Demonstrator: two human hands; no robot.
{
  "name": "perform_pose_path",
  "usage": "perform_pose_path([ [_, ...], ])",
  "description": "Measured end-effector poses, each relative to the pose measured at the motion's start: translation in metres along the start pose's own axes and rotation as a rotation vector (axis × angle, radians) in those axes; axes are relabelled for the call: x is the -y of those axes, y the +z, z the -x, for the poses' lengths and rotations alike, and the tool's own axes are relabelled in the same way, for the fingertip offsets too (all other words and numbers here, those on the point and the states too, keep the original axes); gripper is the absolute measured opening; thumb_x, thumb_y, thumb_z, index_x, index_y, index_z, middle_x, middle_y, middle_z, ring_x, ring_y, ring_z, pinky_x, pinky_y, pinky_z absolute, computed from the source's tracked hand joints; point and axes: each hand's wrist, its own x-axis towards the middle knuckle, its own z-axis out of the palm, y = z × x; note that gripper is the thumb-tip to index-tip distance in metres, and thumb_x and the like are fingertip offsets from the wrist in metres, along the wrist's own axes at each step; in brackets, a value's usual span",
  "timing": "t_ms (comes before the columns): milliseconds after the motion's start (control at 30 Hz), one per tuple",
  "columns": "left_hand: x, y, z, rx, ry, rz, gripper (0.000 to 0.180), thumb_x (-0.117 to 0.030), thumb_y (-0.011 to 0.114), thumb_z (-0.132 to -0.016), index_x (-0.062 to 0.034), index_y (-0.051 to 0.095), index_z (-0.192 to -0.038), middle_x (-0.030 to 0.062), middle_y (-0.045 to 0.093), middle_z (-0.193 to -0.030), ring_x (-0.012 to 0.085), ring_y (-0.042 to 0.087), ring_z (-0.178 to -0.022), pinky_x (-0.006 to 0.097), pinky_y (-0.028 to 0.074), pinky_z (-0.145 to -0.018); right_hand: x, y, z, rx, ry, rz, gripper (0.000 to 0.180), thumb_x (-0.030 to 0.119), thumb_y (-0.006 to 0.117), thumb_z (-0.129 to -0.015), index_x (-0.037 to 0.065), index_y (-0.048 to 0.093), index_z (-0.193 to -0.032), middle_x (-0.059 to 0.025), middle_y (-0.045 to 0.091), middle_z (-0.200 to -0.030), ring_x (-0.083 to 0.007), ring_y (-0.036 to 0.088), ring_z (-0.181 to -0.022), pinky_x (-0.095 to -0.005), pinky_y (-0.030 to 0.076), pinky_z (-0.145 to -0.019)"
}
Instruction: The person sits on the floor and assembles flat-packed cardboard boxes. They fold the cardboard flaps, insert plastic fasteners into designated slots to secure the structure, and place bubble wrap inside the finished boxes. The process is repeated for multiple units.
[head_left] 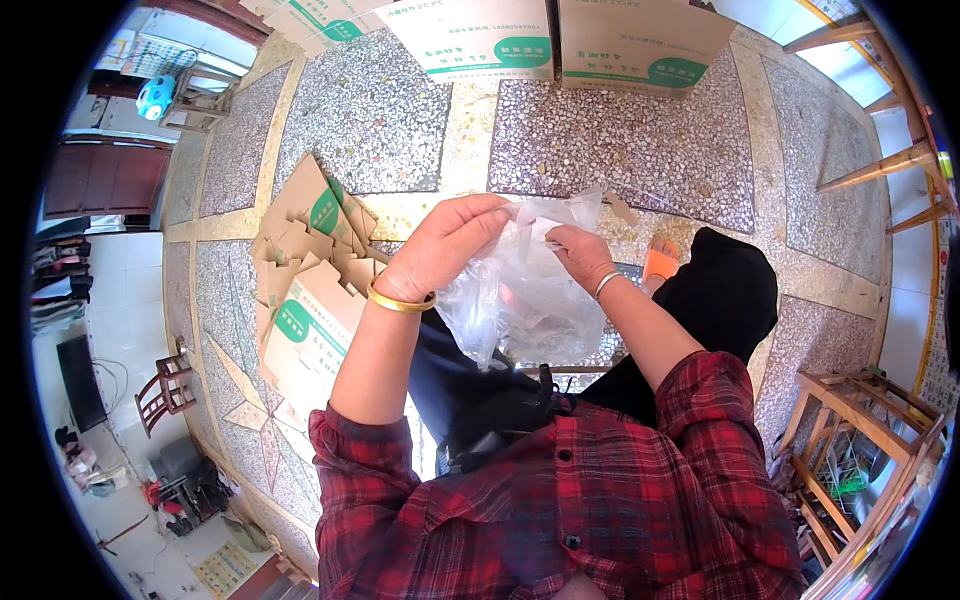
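Note:
A clear, crumpled plastic bag [530,290] hangs between my two hands above my lap. My left hand [450,243] pinches its upper left edge, thumb against the fingers. At the bag's upper right, my right hand [583,256] has its fingers closed on the plastic. The bag's rim stands up a little between the hands, and its lower part droops toward my knees. Something faintly pinkish shows through the film, but I cannot tell what it is. A gold bangle circles my left wrist and a thin pale one my right.
Flattened cardboard pieces [300,300] with green print lie heaped on the floor to my left. Cardboard boxes [480,40] stand ahead. A wooden rack [860,430] is at the near right, a small brown chair [163,393] at the left. My foot wears an orange slipper [661,262].

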Motion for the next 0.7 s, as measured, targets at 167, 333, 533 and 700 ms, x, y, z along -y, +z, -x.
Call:
perform_pose_path([
  [167, 0.006, -0.003, -0.003, -0.001, 0.018, 0.011, 0.023, -0.015, 0.048, -0.089, 0.0004, 0.059, -0.101, -0.0069, 0.052, -0.073, 0.0005, 0.042, -0.064, 0.016, 0.036, -0.056, 0.001, 0.002, -0.002, -0.057, 0.241, -0.232, 0.012, 0.014, 0.061, -0.080, 0.008, 0.061, -0.091, -0.0084, 0.064, -0.085, -0.0236, 0.062, -0.074, -0.0285, 0.048, -0.068],
  [333, 0.015, -0.014, -0.005, -0.067, -0.011, 0.096, 0.021, -0.013, 0.049, -0.088, -0.0001, 0.060, -0.102, -0.0075, 0.052, -0.072, 0.0003, 0.042, -0.063, 0.015, 0.036, -0.056, 0.006, -0.009, -0.010, -0.026, 0.327, -0.787, 0.015, 0.010, 0.056, -0.084, 0.000, 0.059, -0.094, -0.0068, 0.064, -0.094, -0.0094, 0.053, -0.057, -0.0212, 0.043, -0.052],
  [533, 0.006, -0.016, -0.001, -0.112, 0.020, 0.102, 0.021, -0.012, 0.050, -0.088, 0.0007, 0.059, -0.102, -0.0078, 0.052, -0.071, 0.0002, 0.042, -0.062, 0.015, 0.035, -0.055, 0.011, -0.016, -0.011, -0.017, 0.513, -1.143, 0.017, 0.012, 0.054, -0.085, -0.001, 0.059, -0.095, -0.0075, 0.064, -0.095, -0.0056, 0.042, -0.046, -0.0183, 0.037, -0.042],
  [700, -0.005, -0.013, 0.001, -0.059, 0.053, 0.109, 0.022, -0.011, 0.049, -0.088, 0.0018, 0.059, -0.102, -0.0075, 0.052, -0.071, -0.0003, 0.041, -0.062, 0.015, 0.034, -0.054, 0.002, -0.014, -0.008, 0.069, 0.570, -1.045, 0.020, 0.017, 0.053, -0.086, 0.000, 0.060, -0.095, -0.0052, 0.064, -0.089, -0.0054, 0.044, -0.048, -0.0188, 0.039, -0.046],
])
